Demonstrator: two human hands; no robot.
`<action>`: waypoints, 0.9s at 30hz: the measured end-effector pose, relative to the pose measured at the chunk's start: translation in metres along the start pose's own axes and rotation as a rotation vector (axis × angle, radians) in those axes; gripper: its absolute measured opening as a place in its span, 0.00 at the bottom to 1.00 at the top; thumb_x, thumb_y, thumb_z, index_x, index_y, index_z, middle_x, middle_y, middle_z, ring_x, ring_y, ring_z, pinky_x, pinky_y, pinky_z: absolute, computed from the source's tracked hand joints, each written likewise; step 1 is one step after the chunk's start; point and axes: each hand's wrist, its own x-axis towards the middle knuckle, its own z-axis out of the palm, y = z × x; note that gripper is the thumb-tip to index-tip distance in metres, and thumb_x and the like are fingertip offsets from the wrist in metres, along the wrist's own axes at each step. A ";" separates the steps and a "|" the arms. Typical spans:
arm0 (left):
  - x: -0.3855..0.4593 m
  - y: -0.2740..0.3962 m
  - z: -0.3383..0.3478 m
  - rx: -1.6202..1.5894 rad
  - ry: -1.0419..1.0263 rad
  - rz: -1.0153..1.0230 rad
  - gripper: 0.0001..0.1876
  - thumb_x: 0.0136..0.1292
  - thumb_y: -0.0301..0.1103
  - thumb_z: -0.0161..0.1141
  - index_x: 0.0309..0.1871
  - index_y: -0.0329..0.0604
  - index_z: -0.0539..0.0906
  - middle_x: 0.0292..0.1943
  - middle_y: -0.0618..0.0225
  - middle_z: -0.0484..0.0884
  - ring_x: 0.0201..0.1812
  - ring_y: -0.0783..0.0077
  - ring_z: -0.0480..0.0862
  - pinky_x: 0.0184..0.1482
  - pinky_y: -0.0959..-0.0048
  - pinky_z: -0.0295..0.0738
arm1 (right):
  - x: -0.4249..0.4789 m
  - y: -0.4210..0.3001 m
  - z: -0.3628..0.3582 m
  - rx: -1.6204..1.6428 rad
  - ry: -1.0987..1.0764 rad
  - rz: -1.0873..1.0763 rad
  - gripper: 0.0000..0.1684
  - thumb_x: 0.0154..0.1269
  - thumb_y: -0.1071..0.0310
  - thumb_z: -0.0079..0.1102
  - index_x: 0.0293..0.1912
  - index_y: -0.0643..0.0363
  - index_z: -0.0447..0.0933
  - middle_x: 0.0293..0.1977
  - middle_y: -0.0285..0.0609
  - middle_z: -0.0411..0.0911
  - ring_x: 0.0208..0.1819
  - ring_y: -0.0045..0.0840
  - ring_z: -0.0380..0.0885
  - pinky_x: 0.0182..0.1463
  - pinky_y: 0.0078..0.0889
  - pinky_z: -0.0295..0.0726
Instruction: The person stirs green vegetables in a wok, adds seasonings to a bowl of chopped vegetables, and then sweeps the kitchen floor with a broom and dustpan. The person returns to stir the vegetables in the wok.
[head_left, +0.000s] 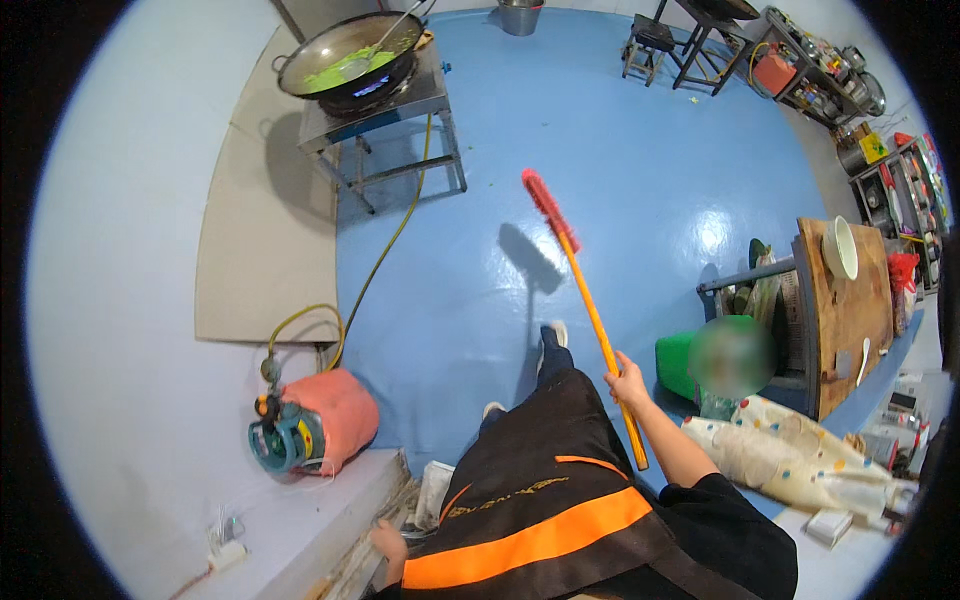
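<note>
My right hand (630, 382) is wrapped around the orange handle of a red-headed broom (592, 300). The broom head points away from me, and its shadow falls apart from it on the blue floor (450, 285). Low at my left side, my left hand (388, 541) is beside some pale and grey items (435, 495) by the white ledge. Its fingers are partly hidden, so a grip cannot be made out. A dark apron (525, 480) with an orange band covers my front, with my shoes beyond it.
Far left, a wok (322, 64) with green food and a ladle sits over a lit burner on a metal stand (390, 112). A hose runs to a gas cylinder (300, 435). At right are a green bin (675, 367), a wooden table (847, 330) with a bowl (840, 247), and shelves (817, 75).
</note>
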 end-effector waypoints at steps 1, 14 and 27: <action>0.008 0.025 0.007 -0.008 -0.005 0.047 0.22 0.59 0.38 0.43 0.13 0.29 0.68 0.08 0.53 0.63 0.12 0.55 0.62 0.19 0.60 0.56 | 0.034 -0.010 -0.008 0.212 0.046 0.101 0.30 0.53 0.72 0.52 0.56 0.60 0.56 0.14 0.36 0.63 0.10 0.19 0.63 0.09 0.23 0.62; 0.023 0.400 0.047 -0.052 -0.208 0.266 0.24 0.60 0.40 0.43 0.16 0.27 0.69 0.12 0.52 0.66 0.15 0.57 0.67 0.20 0.59 0.57 | 0.546 -0.201 -0.061 -0.415 0.197 0.082 0.21 0.59 0.72 0.40 0.53 0.63 0.57 0.23 0.52 0.73 0.16 0.35 0.73 0.16 0.36 0.73; 0.089 0.678 0.295 -0.200 -0.196 0.349 0.23 0.62 0.41 0.38 0.20 0.28 0.71 0.18 0.49 0.72 0.19 0.52 0.71 0.24 0.59 0.62 | 0.610 -0.234 0.026 -0.960 -0.205 -0.117 0.32 0.58 0.74 0.32 0.62 0.52 0.39 0.36 0.61 0.71 0.37 0.46 0.74 0.41 0.44 0.73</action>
